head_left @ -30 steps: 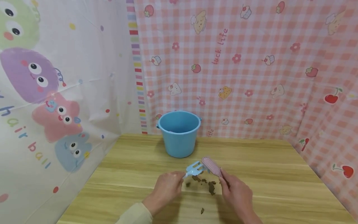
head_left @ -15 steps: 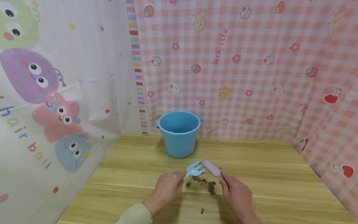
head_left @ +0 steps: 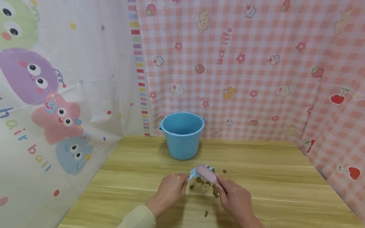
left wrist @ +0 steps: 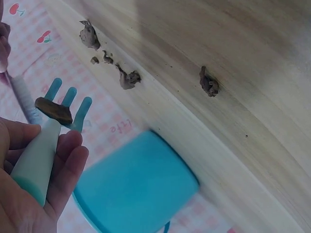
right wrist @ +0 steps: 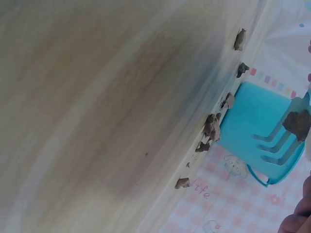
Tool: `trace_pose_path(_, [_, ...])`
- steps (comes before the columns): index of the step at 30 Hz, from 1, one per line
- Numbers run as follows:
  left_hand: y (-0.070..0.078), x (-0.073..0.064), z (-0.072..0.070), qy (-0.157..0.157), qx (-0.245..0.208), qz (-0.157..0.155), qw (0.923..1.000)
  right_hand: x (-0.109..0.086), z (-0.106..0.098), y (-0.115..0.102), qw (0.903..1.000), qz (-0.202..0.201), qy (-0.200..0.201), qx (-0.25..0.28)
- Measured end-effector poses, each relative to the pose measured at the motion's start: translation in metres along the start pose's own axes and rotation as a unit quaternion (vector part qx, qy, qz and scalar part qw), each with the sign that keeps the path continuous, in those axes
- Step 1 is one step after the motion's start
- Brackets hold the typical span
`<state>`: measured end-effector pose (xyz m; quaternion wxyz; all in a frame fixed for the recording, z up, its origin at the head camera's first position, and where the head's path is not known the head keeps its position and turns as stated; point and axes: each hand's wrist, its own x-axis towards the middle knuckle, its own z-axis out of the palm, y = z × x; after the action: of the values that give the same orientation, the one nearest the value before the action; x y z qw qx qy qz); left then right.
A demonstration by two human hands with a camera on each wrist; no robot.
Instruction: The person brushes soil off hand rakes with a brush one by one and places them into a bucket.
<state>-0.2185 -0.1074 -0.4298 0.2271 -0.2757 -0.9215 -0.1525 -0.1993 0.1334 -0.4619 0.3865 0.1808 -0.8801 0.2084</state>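
My left hand (head_left: 170,190) grips the handle of a light-blue toy garden fork (head_left: 192,173). In the left wrist view its pale handle (left wrist: 36,160) runs through my fingers, and a brown clump (left wrist: 54,110) lies on the fork head. My right hand (head_left: 235,193) holds a pinkish brush (head_left: 206,173) with a textured back, which overlaps the fork in the head view and hides most of its prongs. Several dark brown, crumpled bits (head_left: 200,180) lie on the table below the tools. In the right wrist view only some fingers of my right hand (right wrist: 296,216) show at the edge.
A light-blue bucket (head_left: 183,145) stands upright behind the tools, near the back edge of the wooden table (head_left: 137,177). A small brown piece (head_left: 224,171) lies to the right, another (head_left: 206,213) nearer the front. Printed cloths (head_left: 251,76) hang behind and at both sides.
My right hand has moved left with the brush, from beside the prongs to over the fork head. The left hand and fork stay almost where they were.
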Motion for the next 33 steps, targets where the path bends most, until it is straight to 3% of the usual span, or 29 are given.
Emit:
trace_pose_path(21, [0.0, 0.002, -0.001, -0.001, 0.002, 0.002, 1.0, 0.011, 0.0, -0.004, 0.9924, 0.1, -0.072, -0.006])
trace_pose_path(33, [0.0, 0.001, -0.002, 0.003, 0.0, 0.005, 1.0, 0.016, -0.003, -0.003, 0.9826, 0.148, -0.112, 0.001])
